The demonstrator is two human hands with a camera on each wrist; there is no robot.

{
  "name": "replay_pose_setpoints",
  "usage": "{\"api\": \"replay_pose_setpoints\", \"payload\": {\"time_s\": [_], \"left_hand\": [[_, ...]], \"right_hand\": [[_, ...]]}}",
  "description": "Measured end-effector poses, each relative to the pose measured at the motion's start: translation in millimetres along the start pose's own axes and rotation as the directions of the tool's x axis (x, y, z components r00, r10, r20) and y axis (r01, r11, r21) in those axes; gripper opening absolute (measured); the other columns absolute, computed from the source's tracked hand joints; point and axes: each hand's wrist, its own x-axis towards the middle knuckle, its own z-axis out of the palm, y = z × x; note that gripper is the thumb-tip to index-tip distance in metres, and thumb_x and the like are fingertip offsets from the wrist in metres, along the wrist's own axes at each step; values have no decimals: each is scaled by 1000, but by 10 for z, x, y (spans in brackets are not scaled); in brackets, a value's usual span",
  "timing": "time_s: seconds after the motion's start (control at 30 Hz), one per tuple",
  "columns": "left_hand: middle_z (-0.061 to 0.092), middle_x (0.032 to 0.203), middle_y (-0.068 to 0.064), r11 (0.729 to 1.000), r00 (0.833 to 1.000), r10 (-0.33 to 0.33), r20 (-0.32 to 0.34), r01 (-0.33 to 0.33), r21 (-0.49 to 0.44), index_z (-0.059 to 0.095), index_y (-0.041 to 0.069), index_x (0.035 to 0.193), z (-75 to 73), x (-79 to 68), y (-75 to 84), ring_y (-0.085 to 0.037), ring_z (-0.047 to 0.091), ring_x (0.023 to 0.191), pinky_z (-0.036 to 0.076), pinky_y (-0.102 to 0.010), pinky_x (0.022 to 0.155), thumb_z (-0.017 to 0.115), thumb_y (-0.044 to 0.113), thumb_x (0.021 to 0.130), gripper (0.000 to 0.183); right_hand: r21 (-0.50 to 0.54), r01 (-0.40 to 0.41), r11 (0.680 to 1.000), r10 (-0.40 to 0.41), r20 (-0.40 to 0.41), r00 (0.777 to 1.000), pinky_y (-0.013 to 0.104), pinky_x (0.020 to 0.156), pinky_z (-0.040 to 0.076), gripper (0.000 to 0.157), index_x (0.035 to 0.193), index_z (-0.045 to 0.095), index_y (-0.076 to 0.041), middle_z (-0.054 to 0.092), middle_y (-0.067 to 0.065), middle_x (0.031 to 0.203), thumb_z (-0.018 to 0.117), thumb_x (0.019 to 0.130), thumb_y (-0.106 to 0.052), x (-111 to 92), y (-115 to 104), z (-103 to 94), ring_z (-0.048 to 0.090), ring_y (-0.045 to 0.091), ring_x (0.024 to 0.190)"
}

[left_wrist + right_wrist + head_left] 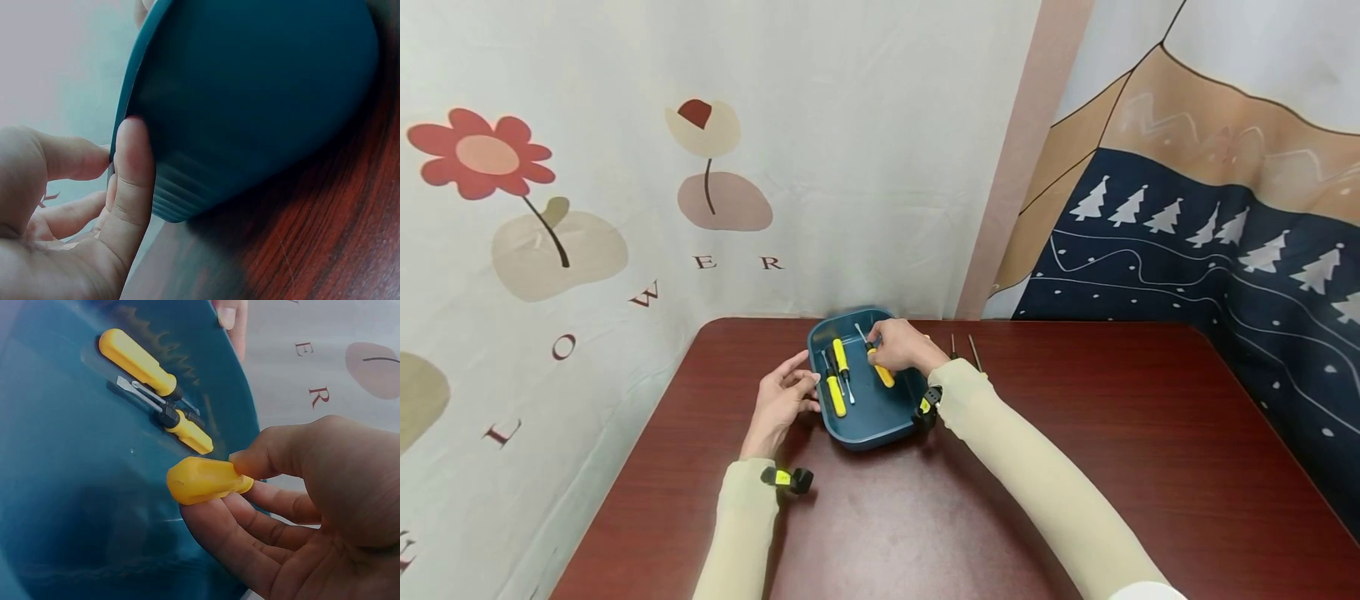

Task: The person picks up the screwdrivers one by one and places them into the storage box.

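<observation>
A yellow-handled screwdriver (882, 369) is pinched between the thumb and fingers of my right hand (904, 345), over the inside of a deep blue plastic tray (868, 440). Its handle (203, 480) points down into the tray in the right wrist view. My left hand (782, 402) grips the tray's left side, thumb and fingers on either side of the rim (122, 106). Lying in the tray, close to that left wall, are a yellow screwdriver (840, 353) and another yellow screwdriver (836, 395), lying in opposite directions.
Two thin metal shafts, a short one (953, 343) and a longer one (975, 352), show on the table beyond my right forearm, their lower ends hidden by the sleeve. The dark red wooden table (1112, 433) reaches a printed curtain (865, 167) behind the tray.
</observation>
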Motion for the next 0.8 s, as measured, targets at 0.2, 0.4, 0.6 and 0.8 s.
{"api": "replay_pose_setpoints", "payload": {"time_s": [0.2, 0.4, 0.6, 0.8], "left_hand": [[60, 95, 0, 1000, 1000, 4, 4, -4, -4, 48, 14, 153, -5, -7, 3, -12, 61, 69, 62, -26, 60, 66, 7, 99, 57], [60, 95, -1, 1000, 1000, 4, 6, -4, -6, 48, 15, 153, -6, -26, 13, -12, 61, 70, 62, -26, 60, 66, 7, 99, 57], [60, 97, -2, 1000, 1000, 6, 8, -6, -7, 48, 15, 153, -4, -36, 20, -12, 61, 70, 62, -26, 60, 66, 8, 99, 57], [60, 97, -2, 1000, 1000, 6, 7, -6, -3, 48, 15, 153, -8, -35, 20, -13, 61, 71, 62, -26, 60, 65, 8, 100, 57]], "right_hand": [[-7, -9, 1000, 9, 9, 1000, 29, 65, 63, 34, 128, 63, -4, 67, 5, 78, 68, 96, -16, 61, 0, 33, 76, 25, 71], [-6, -27, 1000, 28, 42, 999, 33, 71, 65, 34, 129, 61, -4, 68, 10, 93, 67, 98, -18, 89, -35, 52, 75, 23, 71], [-9, -42, 999, 43, 46, 998, 30, 69, 64, 33, 128, 62, -3, 67, 11, 99, 67, 98, -18, 130, -65, 63, 76, 24, 74], [-24, -49, 999, 50, 66, 997, 28, 68, 64, 30, 125, 64, -4, 65, 10, 105, 67, 98, -18, 192, -69, 100, 75, 20, 71]]}}
